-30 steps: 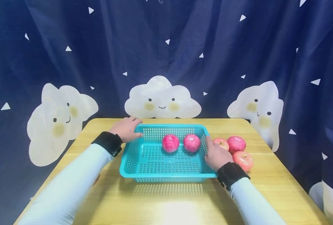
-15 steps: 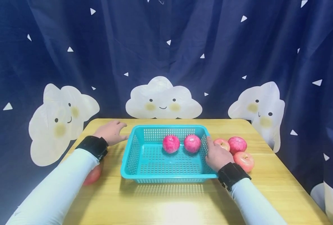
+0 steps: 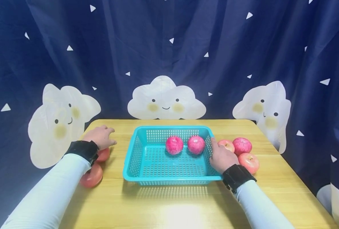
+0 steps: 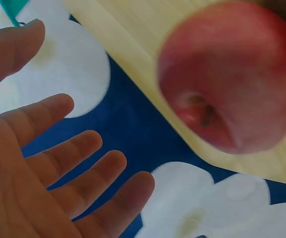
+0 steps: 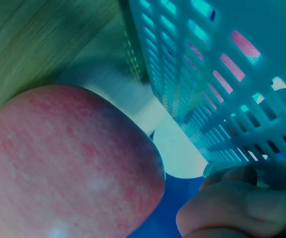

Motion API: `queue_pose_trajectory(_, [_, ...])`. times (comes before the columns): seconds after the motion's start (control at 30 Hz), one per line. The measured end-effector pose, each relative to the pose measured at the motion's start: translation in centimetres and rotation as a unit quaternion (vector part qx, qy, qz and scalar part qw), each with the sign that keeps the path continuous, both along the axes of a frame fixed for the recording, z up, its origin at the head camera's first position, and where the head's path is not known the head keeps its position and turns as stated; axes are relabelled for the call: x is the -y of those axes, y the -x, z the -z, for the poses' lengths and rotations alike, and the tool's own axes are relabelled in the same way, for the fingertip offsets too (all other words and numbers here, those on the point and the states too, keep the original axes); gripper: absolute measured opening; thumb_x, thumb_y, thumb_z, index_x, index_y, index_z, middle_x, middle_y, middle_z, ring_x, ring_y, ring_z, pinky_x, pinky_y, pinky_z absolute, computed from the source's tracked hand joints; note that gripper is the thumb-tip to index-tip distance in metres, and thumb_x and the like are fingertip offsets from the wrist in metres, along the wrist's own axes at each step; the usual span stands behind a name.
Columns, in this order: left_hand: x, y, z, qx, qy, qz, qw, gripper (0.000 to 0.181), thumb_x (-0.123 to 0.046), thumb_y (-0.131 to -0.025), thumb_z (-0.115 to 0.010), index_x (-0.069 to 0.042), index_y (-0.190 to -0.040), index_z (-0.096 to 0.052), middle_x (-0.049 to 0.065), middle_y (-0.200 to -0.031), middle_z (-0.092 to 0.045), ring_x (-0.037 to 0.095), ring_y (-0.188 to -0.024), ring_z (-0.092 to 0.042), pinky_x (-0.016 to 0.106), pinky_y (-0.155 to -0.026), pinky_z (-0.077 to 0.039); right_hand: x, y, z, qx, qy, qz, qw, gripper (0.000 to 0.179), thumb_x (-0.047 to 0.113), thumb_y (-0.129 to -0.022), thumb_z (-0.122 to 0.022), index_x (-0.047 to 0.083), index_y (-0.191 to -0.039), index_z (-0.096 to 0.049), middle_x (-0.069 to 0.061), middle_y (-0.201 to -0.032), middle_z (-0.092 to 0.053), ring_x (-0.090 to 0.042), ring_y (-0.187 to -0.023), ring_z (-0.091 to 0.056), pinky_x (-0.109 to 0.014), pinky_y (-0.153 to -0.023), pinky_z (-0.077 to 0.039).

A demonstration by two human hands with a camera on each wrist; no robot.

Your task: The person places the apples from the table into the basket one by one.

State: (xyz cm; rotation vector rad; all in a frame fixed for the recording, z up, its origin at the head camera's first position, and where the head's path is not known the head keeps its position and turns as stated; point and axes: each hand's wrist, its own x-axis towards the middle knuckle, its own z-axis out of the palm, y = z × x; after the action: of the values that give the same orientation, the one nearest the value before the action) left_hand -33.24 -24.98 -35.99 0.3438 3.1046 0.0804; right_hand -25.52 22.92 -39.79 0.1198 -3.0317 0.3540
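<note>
A turquoise plastic basket (image 3: 172, 179) with perforated walls stands mid-table, two red apples (image 3: 174, 145) inside toward its back right. My right hand (image 3: 223, 157) grips its right rim; in the right wrist view the fingers (image 5: 237, 210) bend at the basket's edge, beside a large apple (image 5: 73, 163). Off to the left, my left hand (image 3: 99, 137) reaches over the table with spread fingers and holds nothing. Under its wrist and palm sit two apples, a nearer one (image 3: 92, 176) and a farther one (image 3: 103, 155), both partly hidden. The left wrist view has an apple (image 4: 232, 74) apart from the fingertips.
Right of the basket, close by my right hand, three apples (image 3: 242, 146) sit in a cluster on the wooden table (image 3: 146, 206). Behind the table hangs a dark blue curtain (image 3: 146, 38) with white clouds and triangles.
My left hand has moved left from the basket's back left corner to over the left apples, which have come into view from behind the arm. The right hand stays on the rim.
</note>
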Motion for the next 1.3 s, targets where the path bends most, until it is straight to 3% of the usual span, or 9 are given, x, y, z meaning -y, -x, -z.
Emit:
queue_pose_trajectory(0.57, [3.4,-1.1,2.1,0.078,-0.025,-0.034,0.9961,0.066,-0.036,-0.089,-0.065,0.002,-0.142,-0.052,0.034,-0.134,-0.052,0.05,-0.115,-0.055,0.065,-0.091,-0.045,0.0,0.0,0.0,-0.007,-0.009,-0.005,0.9999,0.077,0.014,-0.091,-0.063,0.0,-0.157,-0.027,-0.027,-0.116,-0.066,-0.034,-0.08,-0.068,-0.048,-0.058,-0.054])
queue_pose_trajectory(0.77, [3.2,-1.3,1.9,0.108,-0.038,-0.054,0.992,0.075,-0.037,-0.084,-0.073,0.001,-0.144,-0.049,0.034,-0.137,-0.05,0.048,-0.114,-0.053,0.067,-0.094,-0.042,0.0,-0.2,-0.1,-0.013,-0.009,-0.007,0.9999,0.076,0.014,-0.09,-0.063,-0.001,-0.157,-0.029,-0.026,-0.115,-0.066,-0.036,-0.082,-0.069,-0.05,-0.059,-0.055])
queue_pose_trajectory(1.0, [2.5,-2.2,1.2,0.136,-0.067,-0.07,0.986,0.071,-0.027,-0.081,-0.076,0.001,-0.142,-0.052,0.031,-0.138,-0.053,0.047,-0.119,-0.051,0.068,-0.103,-0.035,0.0,-0.1,-0.1,-0.006,-0.007,-0.003,0.9999,0.076,0.014,-0.091,-0.062,0.0,-0.157,-0.028,-0.026,-0.113,-0.066,-0.036,-0.084,-0.069,-0.05,-0.059,-0.055])
queue_pose_trajectory(1.3, [3.0,-1.4,2.3,0.135,-0.066,-0.063,0.9867,0.069,-0.021,-0.076,-0.079,-0.001,-0.138,-0.055,0.027,-0.129,-0.06,0.042,-0.108,-0.053,0.065,-0.099,-0.04,0.1,-0.2,-0.1,-0.004,-0.006,-0.001,1.0,0.076,0.014,-0.09,-0.063,0.0,-0.157,-0.029,-0.023,-0.109,-0.067,-0.034,-0.081,-0.069,-0.049,-0.059,-0.054])
